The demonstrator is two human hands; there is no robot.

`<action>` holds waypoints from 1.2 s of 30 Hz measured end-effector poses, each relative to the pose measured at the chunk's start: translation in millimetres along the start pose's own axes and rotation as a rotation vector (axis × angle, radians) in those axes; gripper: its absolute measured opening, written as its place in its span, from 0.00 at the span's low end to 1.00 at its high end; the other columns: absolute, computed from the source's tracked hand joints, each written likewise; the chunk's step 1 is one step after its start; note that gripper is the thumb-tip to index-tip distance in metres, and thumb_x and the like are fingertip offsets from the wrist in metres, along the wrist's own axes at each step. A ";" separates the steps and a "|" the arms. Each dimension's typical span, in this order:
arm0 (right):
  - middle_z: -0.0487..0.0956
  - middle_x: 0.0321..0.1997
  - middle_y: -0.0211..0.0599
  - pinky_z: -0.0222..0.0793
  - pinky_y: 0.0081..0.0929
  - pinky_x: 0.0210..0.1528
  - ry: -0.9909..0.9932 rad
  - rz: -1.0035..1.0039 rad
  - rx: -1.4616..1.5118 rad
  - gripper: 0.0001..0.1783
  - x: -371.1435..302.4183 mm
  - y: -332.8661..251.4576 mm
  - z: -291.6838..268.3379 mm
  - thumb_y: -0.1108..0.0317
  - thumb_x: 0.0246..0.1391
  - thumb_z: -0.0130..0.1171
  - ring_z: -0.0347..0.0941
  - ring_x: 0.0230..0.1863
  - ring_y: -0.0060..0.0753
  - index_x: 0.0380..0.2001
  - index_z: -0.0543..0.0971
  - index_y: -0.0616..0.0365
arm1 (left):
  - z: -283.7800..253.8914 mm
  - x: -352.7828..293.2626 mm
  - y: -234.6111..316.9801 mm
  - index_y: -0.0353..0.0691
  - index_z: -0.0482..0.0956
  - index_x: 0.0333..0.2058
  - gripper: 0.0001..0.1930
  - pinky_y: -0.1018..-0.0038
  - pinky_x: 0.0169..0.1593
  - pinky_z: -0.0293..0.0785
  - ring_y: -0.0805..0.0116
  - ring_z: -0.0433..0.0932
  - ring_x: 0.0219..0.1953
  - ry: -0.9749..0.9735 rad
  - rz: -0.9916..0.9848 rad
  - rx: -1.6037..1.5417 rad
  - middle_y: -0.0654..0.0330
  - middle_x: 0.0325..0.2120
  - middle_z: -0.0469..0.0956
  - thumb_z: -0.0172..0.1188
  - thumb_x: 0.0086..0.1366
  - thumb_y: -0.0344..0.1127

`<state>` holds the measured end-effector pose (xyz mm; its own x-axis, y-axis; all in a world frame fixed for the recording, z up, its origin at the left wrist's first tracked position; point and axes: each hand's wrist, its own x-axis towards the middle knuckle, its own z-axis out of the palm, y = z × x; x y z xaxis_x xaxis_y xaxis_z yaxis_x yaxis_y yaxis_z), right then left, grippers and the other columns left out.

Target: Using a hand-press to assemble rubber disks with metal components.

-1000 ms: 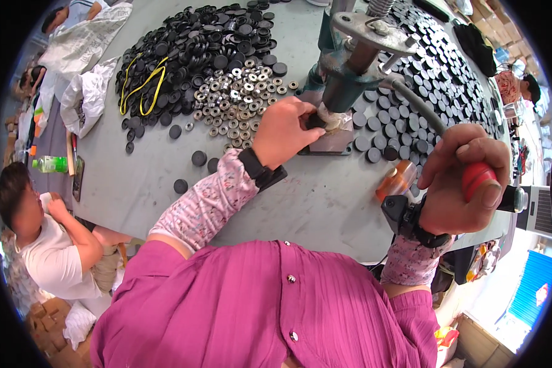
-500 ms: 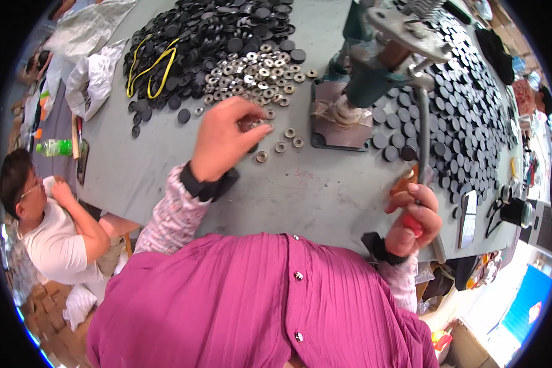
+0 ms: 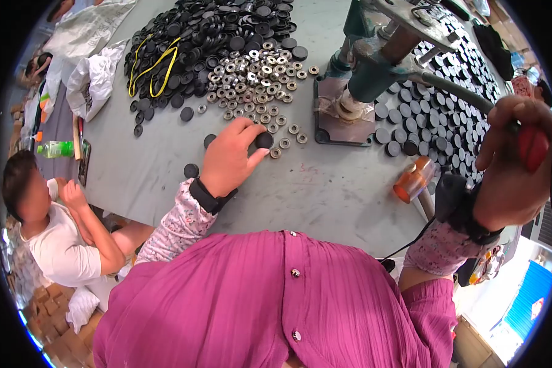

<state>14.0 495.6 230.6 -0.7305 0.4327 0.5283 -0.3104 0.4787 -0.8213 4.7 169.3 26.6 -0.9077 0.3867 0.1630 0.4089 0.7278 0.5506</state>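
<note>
My left hand point(image 3: 230, 153) is over the table with thumb and fingers closed around a black round cap point(image 3: 264, 140). Right beside that cap lie metal bearing-like rings point(image 3: 275, 153), part of a pile just beyond the hand. Two more black caps rest to the left of my wrist. At the far right, my right hand point(image 3: 518, 162) is raised and wrapped round the red knob point(image 3: 533, 148) of a lever point(image 3: 457, 91). This lever belongs to a green hand press point(image 3: 374, 76), standing on a dark base plate point(image 3: 343, 134).
Black caps point(image 3: 196, 49) are heaped at the back left, with a yellow band point(image 3: 165, 70) on top. Many grey-topped black discs point(image 3: 432, 116) spread right of the press. An orange see-through container point(image 3: 414, 179) lies near its base. Another person point(image 3: 64, 227) sits at the left.
My right hand has swung the lever up and outward to the right. My left hand has shifted slightly nearer, and a black cap now shows at its fingertips.
</note>
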 end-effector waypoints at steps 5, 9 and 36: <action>0.76 0.22 0.46 0.50 0.16 0.10 0.004 -0.084 0.084 0.47 5.2 6.1 3.6 0.26 0.67 0.24 0.57 0.08 0.23 0.32 0.74 0.61 | -0.2 32.3 17.6 0.36 0.83 0.45 0.20 0.70 0.38 0.76 0.66 0.78 0.30 0.038 -0.027 -0.201 0.58 0.36 0.80 0.75 0.53 0.32; 0.73 0.26 0.47 0.43 0.18 0.15 -0.076 -0.104 0.276 0.40 -5.2 23.5 -12.2 0.31 0.70 0.30 0.52 0.12 0.22 0.37 0.75 0.60 | 29.7 82.0 56.3 0.34 0.85 0.42 0.18 0.70 0.37 0.76 0.68 0.79 0.31 0.042 0.053 -0.283 0.59 0.31 0.80 0.76 0.51 0.31; 0.80 0.39 0.59 0.72 0.47 0.52 -0.141 -0.471 -0.222 0.30 -4.7 28.8 -20.3 0.52 0.74 0.27 0.76 0.43 0.52 0.35 0.72 0.66 | -38.4 -28.4 -18.3 0.38 0.83 0.49 0.23 0.73 0.39 0.76 0.70 0.77 0.34 -0.102 -0.261 -0.192 0.60 0.40 0.76 0.74 0.53 0.27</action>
<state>20.8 522.8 208.9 -0.6226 0.0332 0.7819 -0.4990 0.7528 -0.4293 19.5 123.3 43.4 -0.9613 0.2632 -0.0809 0.1303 0.6936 0.7085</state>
